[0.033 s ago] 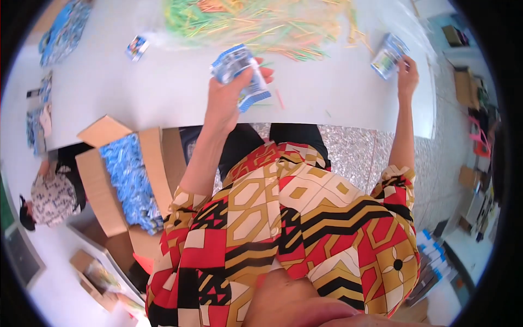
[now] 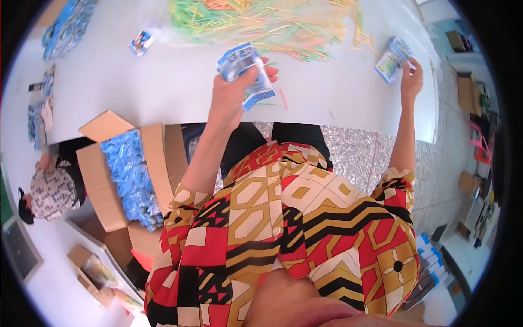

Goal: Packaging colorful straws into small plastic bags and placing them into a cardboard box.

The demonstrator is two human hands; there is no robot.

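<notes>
My left hand is closed around a blue-and-white plastic packet, held up above the white table with the thumb across its front. On the right side of the table, my right hand pinches the lower right edge of another blue-and-white packet. That packet is tilted, and its print is blurred. Whether more than one packet is in either hand, I cannot tell. Beyond my left hand lies a heap of thin coloured plastic sticks in pink, green, yellow and orange, partly on clear plastic film.
A small blue-and-white packet lies left on the white table. Left of my lap stands an open cardboard box full of blue packets. Another person sits at the far left. More blue packets lie at the table's far left.
The whole view has shifted slightly. Both hands keep their hold on the packets, with no clear movement of their own.
</notes>
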